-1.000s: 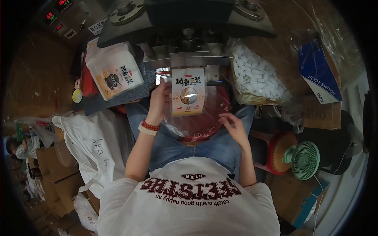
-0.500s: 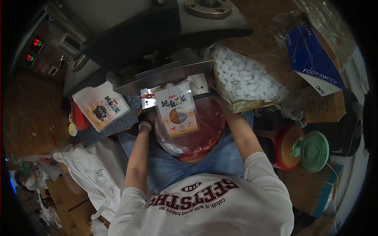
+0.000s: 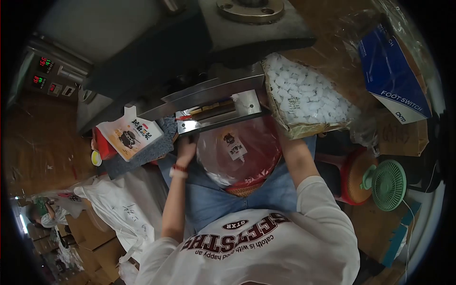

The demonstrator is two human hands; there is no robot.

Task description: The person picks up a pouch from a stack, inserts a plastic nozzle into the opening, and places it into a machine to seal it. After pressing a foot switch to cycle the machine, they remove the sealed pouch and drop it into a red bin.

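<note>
My left hand, with a red band at the wrist, is at the near left edge of the metal plate under the machine; its fingers are hidden or blurred. The right forearm reaches under the near edge of the box of white plastic pieces, which hides that hand. Between my knees is a glossy red round surface under clear plastic, with a panda print and white lettered patch showing in it. Left of the plate, a printed spout pouch lies on a grey cloth.
The dark machine hangs over the plate. A control panel with lit digits stands far left. To the right are a blue foot switch box, a green fan and a red stool. A white sack lies at left.
The soybean-printed pouch that lay across the plate is gone from there, baring the plate and the panda print below it. My left hand shows more. The whole view has shifted slightly.
</note>
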